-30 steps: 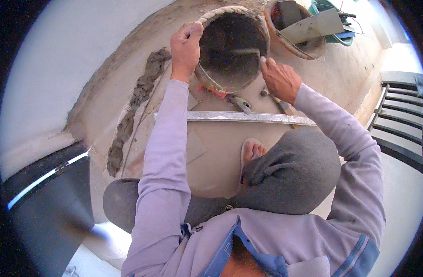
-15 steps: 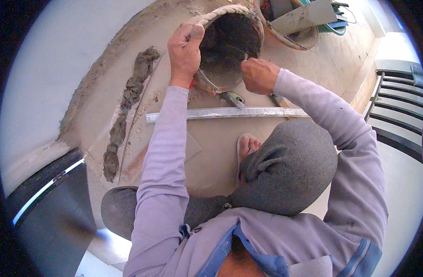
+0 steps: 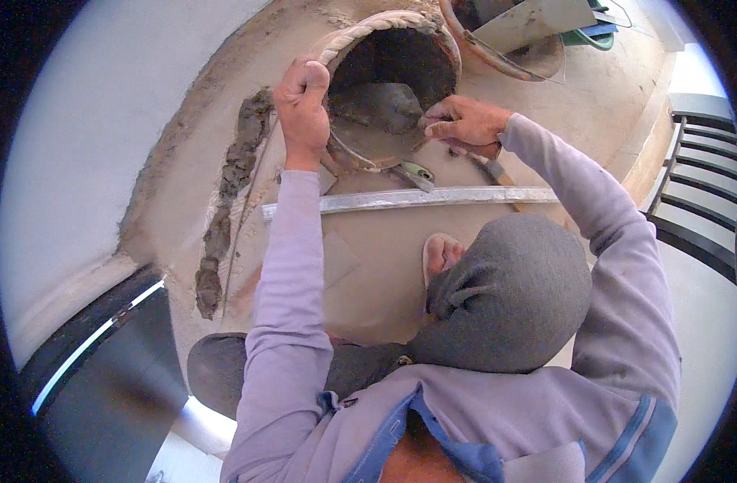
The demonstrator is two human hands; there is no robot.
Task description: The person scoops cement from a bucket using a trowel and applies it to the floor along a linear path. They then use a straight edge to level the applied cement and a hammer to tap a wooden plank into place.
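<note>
A dark, mortar-caked bucket [image 3: 340, 149] with a rope-like rim lies tipped, its mouth toward me. My left hand [image 3: 304, 113] is closed on its left rim, thumb up. At the opposite side of the mouth my right hand [image 3: 469, 125] is closed, apparently on a trowel; its handle is hidden in the fingers. Inside, a grey, mortar-covered blade shape [image 3: 394, 106] lies against the wet mortar [image 3: 372, 141]. Just below the bucket rests a tool with a green handle [image 3: 417, 171].
A long metal straightedge [image 3: 433, 197] crosses the floor before my foot. Beside it is a wooden-handled tool [image 3: 497, 171]. A strip of mortar [image 3: 235, 173] runs along the left. Another bucket [image 3: 521, 71] with tools stands far right, near black railings [image 3: 702, 185].
The bucket's mouth has tipped further toward me, with my left hand lower on its rim. My right hand has turned outward, and the grey blade shape now shows inside.
</note>
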